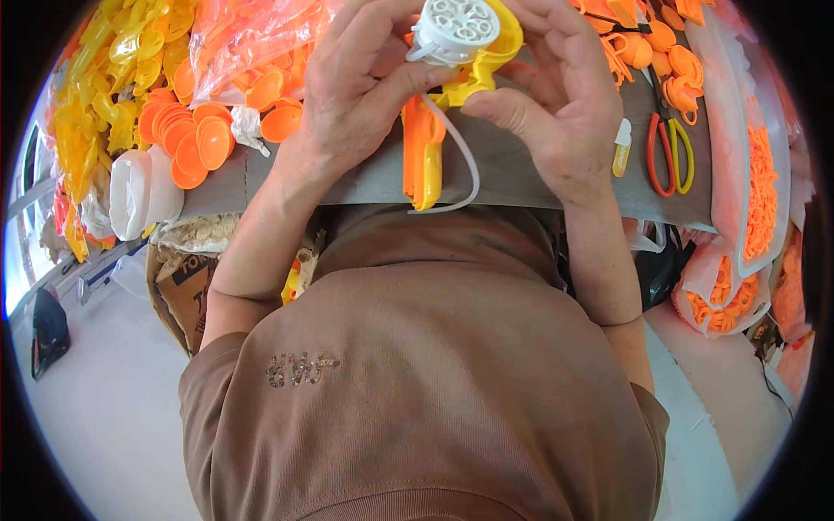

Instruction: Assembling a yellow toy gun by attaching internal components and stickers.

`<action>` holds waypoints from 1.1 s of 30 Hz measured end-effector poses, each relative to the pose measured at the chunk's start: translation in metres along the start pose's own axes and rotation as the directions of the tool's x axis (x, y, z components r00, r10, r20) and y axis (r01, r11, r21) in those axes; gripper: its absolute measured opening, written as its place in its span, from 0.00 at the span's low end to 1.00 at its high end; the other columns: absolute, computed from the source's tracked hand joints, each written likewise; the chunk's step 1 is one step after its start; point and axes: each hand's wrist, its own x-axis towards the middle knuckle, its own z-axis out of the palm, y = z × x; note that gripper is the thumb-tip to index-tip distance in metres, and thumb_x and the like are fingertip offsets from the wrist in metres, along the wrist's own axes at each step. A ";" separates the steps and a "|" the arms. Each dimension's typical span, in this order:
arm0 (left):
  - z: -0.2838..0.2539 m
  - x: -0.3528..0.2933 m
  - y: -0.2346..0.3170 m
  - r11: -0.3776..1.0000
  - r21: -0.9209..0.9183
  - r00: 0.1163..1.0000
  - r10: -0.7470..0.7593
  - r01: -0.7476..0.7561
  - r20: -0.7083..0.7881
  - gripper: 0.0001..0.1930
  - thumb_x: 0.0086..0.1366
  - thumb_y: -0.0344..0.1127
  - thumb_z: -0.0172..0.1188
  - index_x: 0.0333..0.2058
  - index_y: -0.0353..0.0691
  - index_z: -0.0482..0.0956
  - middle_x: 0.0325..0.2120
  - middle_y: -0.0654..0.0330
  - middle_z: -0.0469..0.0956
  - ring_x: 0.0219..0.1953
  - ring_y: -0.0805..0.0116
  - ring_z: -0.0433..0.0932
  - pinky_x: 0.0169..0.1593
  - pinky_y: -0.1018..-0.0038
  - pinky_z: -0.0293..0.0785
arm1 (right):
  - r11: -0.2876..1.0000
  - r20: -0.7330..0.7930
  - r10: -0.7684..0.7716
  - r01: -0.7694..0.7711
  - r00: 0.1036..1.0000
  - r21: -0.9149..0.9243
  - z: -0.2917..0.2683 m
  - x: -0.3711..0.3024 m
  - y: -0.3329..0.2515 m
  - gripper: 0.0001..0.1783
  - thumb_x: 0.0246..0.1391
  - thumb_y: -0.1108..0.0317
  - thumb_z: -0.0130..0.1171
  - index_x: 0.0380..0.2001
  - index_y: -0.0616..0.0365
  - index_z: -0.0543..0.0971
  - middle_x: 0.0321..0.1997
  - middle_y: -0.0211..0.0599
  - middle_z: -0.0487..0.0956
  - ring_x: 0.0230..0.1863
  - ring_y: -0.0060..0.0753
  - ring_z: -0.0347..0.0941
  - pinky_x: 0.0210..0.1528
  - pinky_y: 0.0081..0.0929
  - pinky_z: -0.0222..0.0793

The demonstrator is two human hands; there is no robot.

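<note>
Near the table's front edge I hold up a toy bubble gun (423,165) with an orange and yellow grip. Its round white nozzle piece (459,30) has a ring of holes. My left hand (356,95) is closed around the nozzle side, its thumb pressed under the white piece. On the other side my right hand (565,113) grips the yellow ring-shaped part (499,59), thumb against its lower edge. A thin grey tube (472,161) curves down from the gun and hangs loose. Some fingertips are hidden behind the toy or cut off by the upper edge.
Orange cup-shaped parts (213,143) and yellow plastic parts (113,87) are heaped at left, beside a white container (130,195). Scissors (667,156) with red and yellow handles lie at right. Beyond them stands a clear tub (725,156) of small orange parts.
</note>
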 end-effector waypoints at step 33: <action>0.029 0.036 0.003 0.500 0.777 0.870 -0.087 -0.383 0.485 0.20 0.55 0.30 0.62 0.47 0.36 0.70 0.38 0.50 0.70 0.37 0.57 0.74 0.34 0.70 0.71 | 0.598 -0.103 -0.150 0.007 0.983 -0.801 -0.047 -0.030 0.059 0.33 0.44 0.76 0.62 0.56 0.57 0.64 0.41 0.41 0.73 0.37 0.32 0.71 0.38 0.29 0.71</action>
